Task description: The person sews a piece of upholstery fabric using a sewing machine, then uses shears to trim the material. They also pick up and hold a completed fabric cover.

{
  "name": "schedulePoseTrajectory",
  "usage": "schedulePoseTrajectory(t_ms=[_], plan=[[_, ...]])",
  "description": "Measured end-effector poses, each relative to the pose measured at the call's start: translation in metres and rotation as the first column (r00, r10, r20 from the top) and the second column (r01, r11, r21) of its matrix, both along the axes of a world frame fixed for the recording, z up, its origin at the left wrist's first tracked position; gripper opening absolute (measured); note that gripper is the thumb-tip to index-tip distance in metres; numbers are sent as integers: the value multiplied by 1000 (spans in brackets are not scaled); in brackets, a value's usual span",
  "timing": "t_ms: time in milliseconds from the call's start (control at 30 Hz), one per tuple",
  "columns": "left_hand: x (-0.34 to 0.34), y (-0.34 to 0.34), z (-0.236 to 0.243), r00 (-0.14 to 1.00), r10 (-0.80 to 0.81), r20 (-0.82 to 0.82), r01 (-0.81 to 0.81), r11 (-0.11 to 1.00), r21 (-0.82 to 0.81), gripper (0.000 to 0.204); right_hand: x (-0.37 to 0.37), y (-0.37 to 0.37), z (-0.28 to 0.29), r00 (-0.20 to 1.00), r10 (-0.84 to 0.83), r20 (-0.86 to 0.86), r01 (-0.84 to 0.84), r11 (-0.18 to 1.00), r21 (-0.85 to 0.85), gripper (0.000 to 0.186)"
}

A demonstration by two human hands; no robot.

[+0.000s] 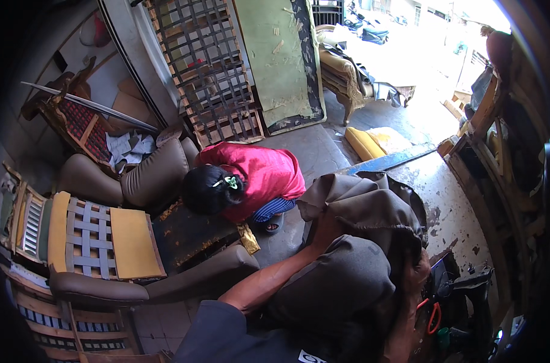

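While hidden, both hands [323, 233] clutch brown fabric [359, 206]

A large, crumpled sheet of dark brown upholstery fabric [353, 242] lies draped in thick folds, bunched and rumpled.

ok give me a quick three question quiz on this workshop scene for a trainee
1. True or false: the crouching person beside the stripped sofa wears a blue top.
2. What colour are the handles of the scissors at the lower right? A green, B orange, C white.
3. Fill in the blank: the camera wearer's left forearm reaches up into a loose ____ fabric.

Key: 1 false, the top is red. 2 B. 3 brown.
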State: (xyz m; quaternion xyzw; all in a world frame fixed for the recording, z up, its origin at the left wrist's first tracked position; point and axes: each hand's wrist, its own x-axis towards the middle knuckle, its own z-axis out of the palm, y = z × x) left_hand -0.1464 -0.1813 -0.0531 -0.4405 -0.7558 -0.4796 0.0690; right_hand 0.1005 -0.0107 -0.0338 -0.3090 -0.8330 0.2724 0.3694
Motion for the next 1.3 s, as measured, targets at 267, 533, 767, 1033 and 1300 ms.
schedulePoseTrajectory(t_ms=[267, 533, 767, 1033, 1300], plan=[[4, -2, -1, 1000, -8, 9, 8, 1000, 2, 47, -1, -6, 9, 999, -25, 48, 32, 989, -143, 32], [2, 0, 13, 999, -21, 27, 20, 999, 41, 47, 0, 2, -6, 1000, -18, 16, 19, 1000, -16, 37], [9, 5, 37, 995, -79, 55, 72, 990, 120, 47, 4, 4, -6, 998, -26, 51, 32, 993, -115, 33], [12, 8, 45, 992, -103, 77, 91, 984, 152, 47, -1, 0, -4, 1000, -19, -17, 18, 998, -65, 31], [18, 15, 48, 985, -131, 109, 110, 978, 179, 47, 4, 4, -3, 999, -38, 27, 40, 996, -76, 34]])
